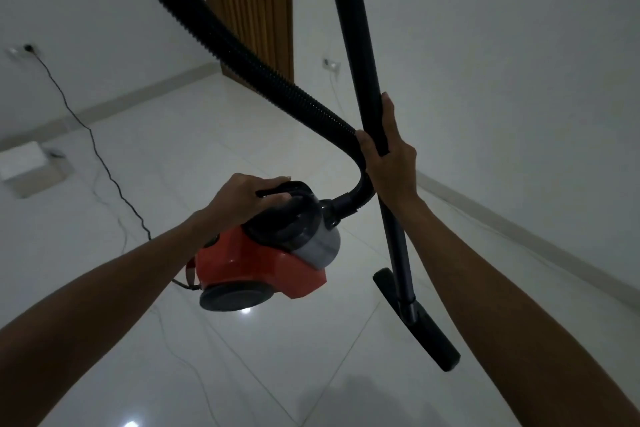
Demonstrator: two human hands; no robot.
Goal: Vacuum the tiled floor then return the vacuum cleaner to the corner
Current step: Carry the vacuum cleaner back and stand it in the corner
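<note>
Head view, red vacuum point(263, 263), ribbed black hose point(242, 55)

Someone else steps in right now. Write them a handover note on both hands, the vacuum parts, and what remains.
Left hand grips the top handle of the red vacuum body, apparently lifted off the tiled floor.
Right hand holds the wand upright; floor nozzle hangs at its lower end.
Hose loops overhead.
Power cord still plugged into the wall socket.
Whether vacuuming is finished can't be told. Left: park it in the corner.
</note>
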